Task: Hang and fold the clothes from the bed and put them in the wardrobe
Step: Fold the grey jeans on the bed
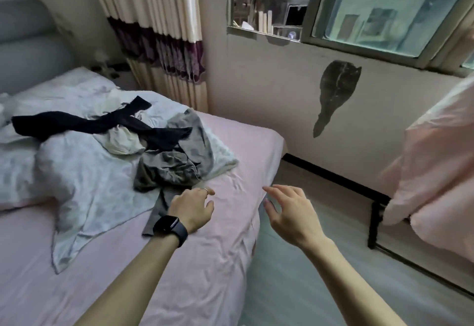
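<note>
pink cloth (436, 171): blurred, cut by R edge | grey garment (177, 169): partly under black garment (77, 123)

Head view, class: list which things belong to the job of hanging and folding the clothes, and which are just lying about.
Belong to the job: grey garment, black garment, cream garment, bed, left hand, right hand.
Just lying about: pale quilt, striped curtain, window.

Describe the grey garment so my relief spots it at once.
Find the pink-sheeted bed. At the near end of its clothes heap, just beyond the left hand, lies the grey garment, crumpled. Unlike the black garment and cream garment behind it, it trails a strip toward the wrist.
</note>
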Demonstrator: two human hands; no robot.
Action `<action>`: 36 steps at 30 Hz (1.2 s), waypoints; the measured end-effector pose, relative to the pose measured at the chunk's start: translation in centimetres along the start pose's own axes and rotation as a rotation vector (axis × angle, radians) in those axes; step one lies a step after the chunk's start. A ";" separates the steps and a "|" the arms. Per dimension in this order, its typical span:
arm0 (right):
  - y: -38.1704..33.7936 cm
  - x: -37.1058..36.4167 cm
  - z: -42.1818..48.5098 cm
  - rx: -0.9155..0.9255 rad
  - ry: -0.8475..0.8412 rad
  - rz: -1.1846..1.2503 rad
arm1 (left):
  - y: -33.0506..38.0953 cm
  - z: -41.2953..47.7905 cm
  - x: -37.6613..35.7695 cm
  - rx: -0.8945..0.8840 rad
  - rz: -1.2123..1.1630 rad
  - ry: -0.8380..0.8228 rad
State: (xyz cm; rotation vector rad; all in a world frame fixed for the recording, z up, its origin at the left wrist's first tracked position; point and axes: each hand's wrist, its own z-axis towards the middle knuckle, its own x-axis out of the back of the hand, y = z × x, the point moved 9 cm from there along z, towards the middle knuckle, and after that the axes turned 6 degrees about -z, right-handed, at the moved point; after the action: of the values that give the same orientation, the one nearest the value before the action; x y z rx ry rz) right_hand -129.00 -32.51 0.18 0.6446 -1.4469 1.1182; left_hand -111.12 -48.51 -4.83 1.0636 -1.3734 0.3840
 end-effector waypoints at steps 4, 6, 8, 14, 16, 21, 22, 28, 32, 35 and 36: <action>-0.9 -1.7 9.2 0.116 -0.036 0.009 | -2.7 5.7 1.9 0.117 -0.021 0.017; -1.7 -2.7 13.9 0.177 -0.062 0.019 | -4.2 8.0 2.7 0.178 -0.043 0.014; -2.7 -5.3 18.3 0.243 -0.139 0.015 | -6.9 10.3 3.0 0.262 -0.053 0.033; -5.6 -15.7 30.0 0.458 -0.335 -0.054 | -14.5 17.0 0.1 0.491 -0.079 0.026; -7.3 -20.6 33.9 0.542 -0.427 -0.087 | -17.6 18.7 -2.5 0.599 -0.130 0.010; -10.3 -33.3 39.2 0.773 -0.618 -0.237 | -23.2 20.0 -12.5 0.898 -0.239 -0.109; -10.8 -35.9 40.0 0.825 -0.626 -0.274 | -24.2 20.3 -14.7 0.947 -0.263 -0.123; -12.3 -48.2 42.0 1.105 -0.575 -0.533 | -27.2 21.2 -27.3 1.139 -0.323 -0.245; -12.9 -51.9 43.6 1.164 -0.493 -0.583 | -27.2 21.3 -31.6 1.186 -0.128 -0.259; -14.3 -51.1 44.4 1.163 -0.441 -0.511 | -27.4 21.5 -30.4 1.105 0.067 -0.251; -14.6 -50.2 44.8 1.128 -0.449 -0.451 | -27.4 21.1 -30.2 1.091 0.049 -0.292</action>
State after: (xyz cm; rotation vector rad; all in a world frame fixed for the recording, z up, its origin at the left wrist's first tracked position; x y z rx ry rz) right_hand -125.21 -88.53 -39.66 1.9979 -0.8095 1.4128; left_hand -109.48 -68.72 -46.06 2.0268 -1.4434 1.1210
